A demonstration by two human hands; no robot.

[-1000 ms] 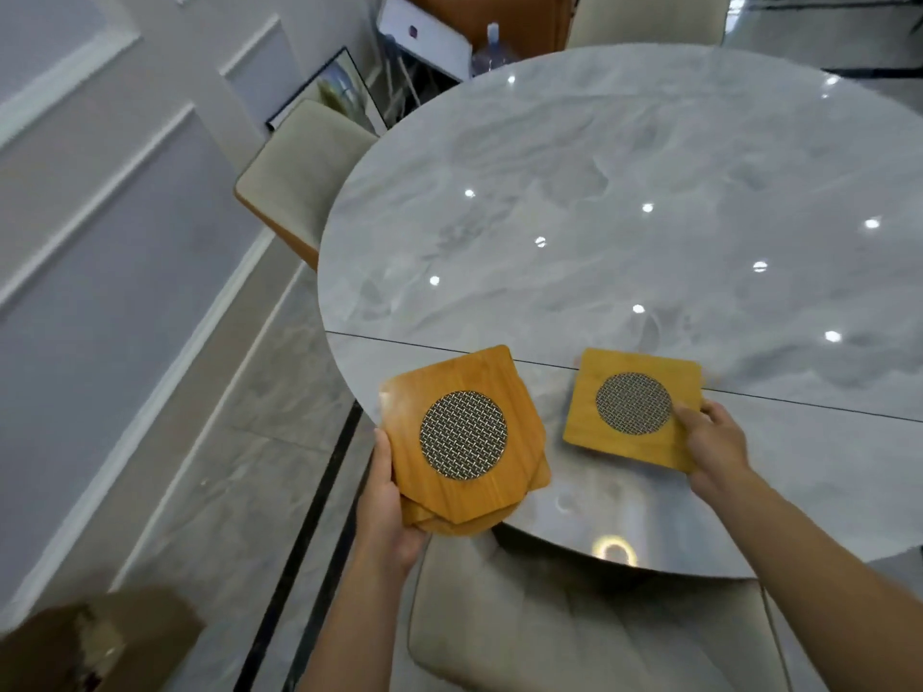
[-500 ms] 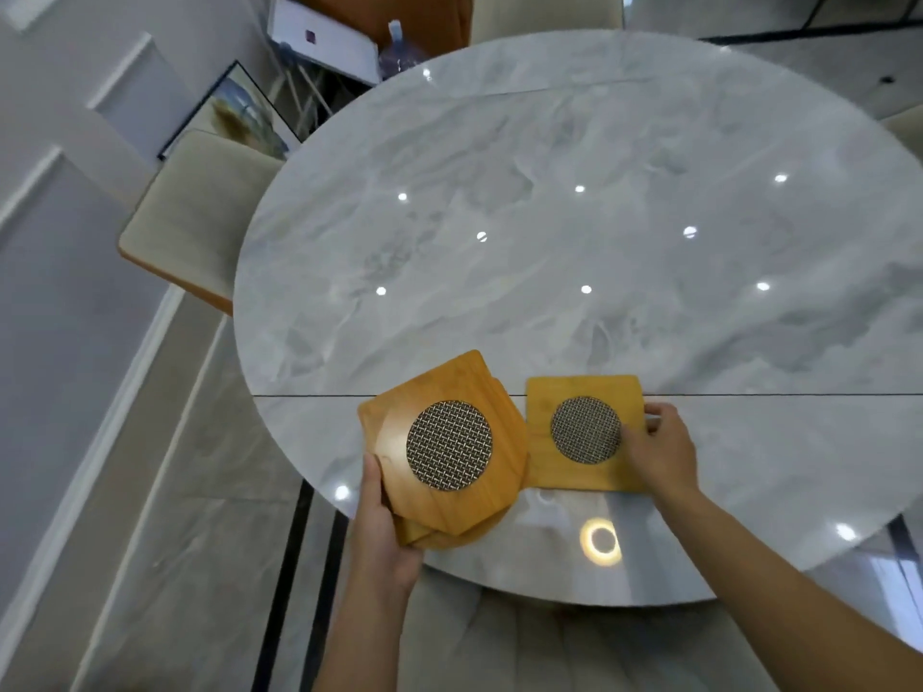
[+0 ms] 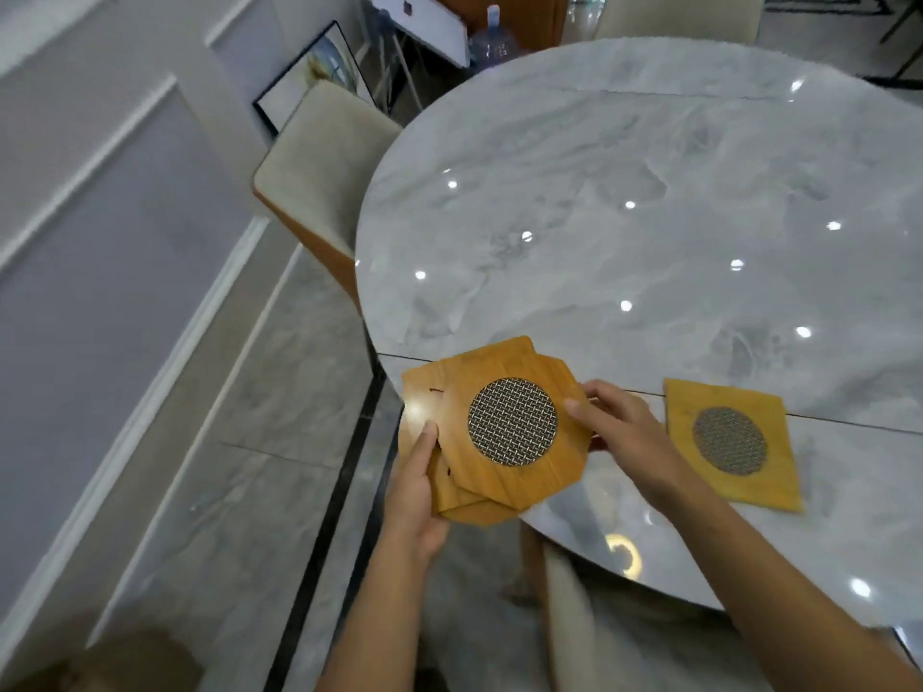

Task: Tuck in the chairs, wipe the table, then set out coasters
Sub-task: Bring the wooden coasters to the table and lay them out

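Wood squares w/ round mesh middles: that's the stack of coasters (image 3: 504, 432), and both hands are on it. The left hand (image 3: 417, 484) holds the stack from its left edge, thumb on top, other fingers under it where I can't see them. The right hand (image 3: 617, 429) is at the stack's right edge, thumb on top of the top coaster and fingers curled under, so it looks like a pinch on that 1 coaster, but I can't tell if it has split it from the rest.

The stack is fanned out, corners poking out in diff directions, and it hangs over the near left rim of the table (image 3: 649, 192), half over the top, half over the floor.

1 coaster (image 3: 731, 444) lies flat on the table, just to the right of the stack and the right hand, not touching them.

The key thing for the next move: the top coaster sits to the left of the right hand, and the bare table spots lie beyond the stack, farther along the rim. The right hand is the nearer 1 to those spots, so it prob should slide the top coaster off to the right and carry it there.

A tucked chair (image 3: 319, 177) sits at the table's far left side, a good spot for the next coaster.
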